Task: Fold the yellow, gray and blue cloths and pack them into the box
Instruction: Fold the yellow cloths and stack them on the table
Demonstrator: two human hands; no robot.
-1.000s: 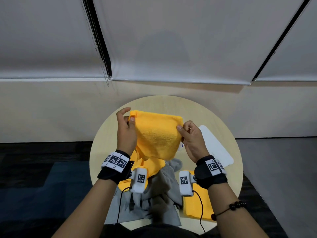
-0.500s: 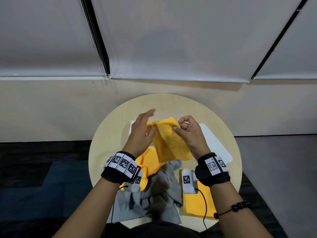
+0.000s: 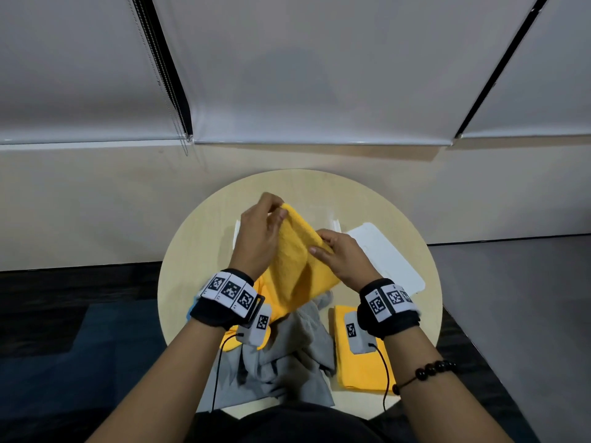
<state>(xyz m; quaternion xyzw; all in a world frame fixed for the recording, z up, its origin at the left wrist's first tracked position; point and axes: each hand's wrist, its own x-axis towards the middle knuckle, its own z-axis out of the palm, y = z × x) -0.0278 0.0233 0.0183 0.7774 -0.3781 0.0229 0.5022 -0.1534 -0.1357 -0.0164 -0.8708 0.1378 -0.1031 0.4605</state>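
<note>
I hold a yellow cloth [image 3: 297, 270] up over the middle of the round table. My left hand [image 3: 257, 236] pinches its far top corner, and my right hand [image 3: 343, 255] grips its right edge close by. A crumpled gray cloth [image 3: 287, 356] lies near the table's front edge. To the gray cloth's right lies a folded yellow cloth [image 3: 361, 366], partly under my right wrist. A sliver of blue cloth [image 3: 191, 310] shows behind my left wrist. The clear box [image 3: 332, 223] stands behind the held cloth, mostly hidden.
A white lid [image 3: 387, 260] lies flat at the table's right side, beside the box. The round wooden table [image 3: 198, 260] stands against a beige wall under lowered window blinds. Dark floor surrounds it on the left, gray floor on the right.
My hands came together from a wide spread, folding the yellow cloth narrower. My left hand then moved to pinch the far top corner, and the cloth now hangs in a slanted fold.
</note>
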